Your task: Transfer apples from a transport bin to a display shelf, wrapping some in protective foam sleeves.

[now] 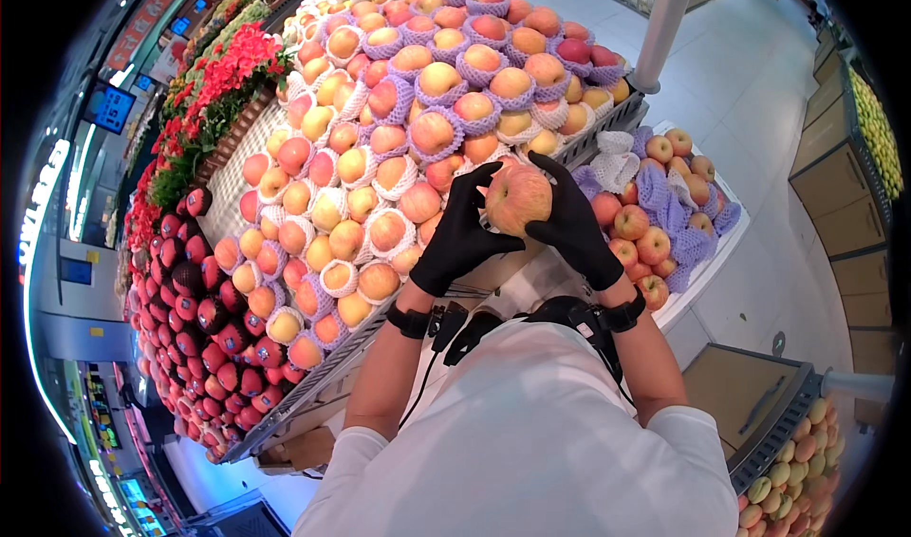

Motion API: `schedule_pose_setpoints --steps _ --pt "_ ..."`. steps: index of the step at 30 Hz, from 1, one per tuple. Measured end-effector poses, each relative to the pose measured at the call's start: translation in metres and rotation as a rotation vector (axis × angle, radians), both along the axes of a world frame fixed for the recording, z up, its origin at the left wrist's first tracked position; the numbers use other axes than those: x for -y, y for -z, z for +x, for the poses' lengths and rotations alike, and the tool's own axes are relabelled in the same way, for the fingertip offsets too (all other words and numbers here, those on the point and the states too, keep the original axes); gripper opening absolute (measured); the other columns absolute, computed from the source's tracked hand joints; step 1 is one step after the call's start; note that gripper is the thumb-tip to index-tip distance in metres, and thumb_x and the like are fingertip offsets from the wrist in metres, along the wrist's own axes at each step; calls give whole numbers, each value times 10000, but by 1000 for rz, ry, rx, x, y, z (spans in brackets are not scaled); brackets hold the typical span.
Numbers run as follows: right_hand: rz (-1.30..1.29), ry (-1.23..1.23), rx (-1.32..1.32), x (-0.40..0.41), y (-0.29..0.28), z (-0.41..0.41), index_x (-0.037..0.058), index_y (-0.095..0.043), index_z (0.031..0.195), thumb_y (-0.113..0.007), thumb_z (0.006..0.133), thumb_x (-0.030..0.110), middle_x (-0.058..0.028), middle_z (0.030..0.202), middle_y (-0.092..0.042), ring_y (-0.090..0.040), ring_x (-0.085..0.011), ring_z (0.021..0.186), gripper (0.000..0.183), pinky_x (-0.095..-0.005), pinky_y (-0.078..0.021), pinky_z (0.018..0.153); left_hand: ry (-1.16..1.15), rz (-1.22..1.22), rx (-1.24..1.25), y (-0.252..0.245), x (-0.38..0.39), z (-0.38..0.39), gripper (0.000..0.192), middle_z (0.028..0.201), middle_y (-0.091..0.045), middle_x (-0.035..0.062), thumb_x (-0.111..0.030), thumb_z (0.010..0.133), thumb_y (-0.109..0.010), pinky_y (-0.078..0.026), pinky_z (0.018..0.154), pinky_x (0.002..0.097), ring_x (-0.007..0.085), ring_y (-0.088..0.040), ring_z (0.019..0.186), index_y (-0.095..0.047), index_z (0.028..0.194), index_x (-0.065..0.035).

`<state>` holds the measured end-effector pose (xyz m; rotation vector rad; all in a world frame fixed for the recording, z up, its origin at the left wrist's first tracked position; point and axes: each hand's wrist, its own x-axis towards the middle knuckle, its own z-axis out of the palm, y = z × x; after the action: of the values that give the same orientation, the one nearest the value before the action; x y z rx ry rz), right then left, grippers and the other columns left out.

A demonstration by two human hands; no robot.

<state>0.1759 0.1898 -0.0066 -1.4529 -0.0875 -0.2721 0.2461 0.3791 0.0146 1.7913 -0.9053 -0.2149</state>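
A red-and-yellow apple (518, 197) is held up between my two black-gloved hands, its stem end towards the left. My right hand (575, 220) curves round the apple's right side, thumb beneath and fingers over the top. My left hand (466, 227) is at the apple's left with fingers and thumb spread; whether its fingertips touch the fruit is hard to tell. Past my hands rises a sloping display of apples (440, 79), many in white or purple foam net sleeves. To the right, a white crate (729, 232) holds bare apples (630, 222) and loose foam nets (658, 188).
Dark red apples (231, 338) fill the display's left end, beside red flowers (238, 60). A grey rail (313, 387) edges the stand nearest me. An upright plastic-film roll (662, 32) stands at the far right corner. Another fruit stand (772, 423) is at lower right.
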Motion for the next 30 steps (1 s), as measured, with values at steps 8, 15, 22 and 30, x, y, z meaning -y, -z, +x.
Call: schedule_pose_setpoints --steps 8,15,22,30 --pt "-414 269 204 -5 -17 -13 39 -420 1393 -919 664 246 -141 1315 -540 -552 -263 1228 907 -382 -458 1037 30 40 -372 -9 -9 -4 987 1336 -507 92 -31 615 -851 -490 936 337 206 -555 1119 -361 1468 -100" --pt "-514 215 269 -10 -11 -9 29 -433 1380 -907 666 218 -165 1291 -544 -551 -335 1198 877 -407 -441 1038 -44 4 -111 10 3 -3 794 1388 -494 118 -4 706 -717 -431 1063 341 226 -501 1282 -399 1433 -29" --pt "-366 117 91 -5 -9 -11 30 -393 1418 -923 649 241 -172 1351 -470 -509 -322 1226 957 -413 -450 1018 88 162 -19 31 4 -5 667 1347 -517 132 -145 813 -711 -436 1049 360 237 -530 1237 -415 1397 -14" --pt "-361 96 -91 23 10 -22 67 -584 1291 -831 772 196 -100 1167 -620 -601 -200 1037 590 -330 -506 875 187 -687 -1752 42 -4 1 561 1255 -556 139 -234 861 -695 -465 994 378 255 -581 1151 -465 1334 -38"
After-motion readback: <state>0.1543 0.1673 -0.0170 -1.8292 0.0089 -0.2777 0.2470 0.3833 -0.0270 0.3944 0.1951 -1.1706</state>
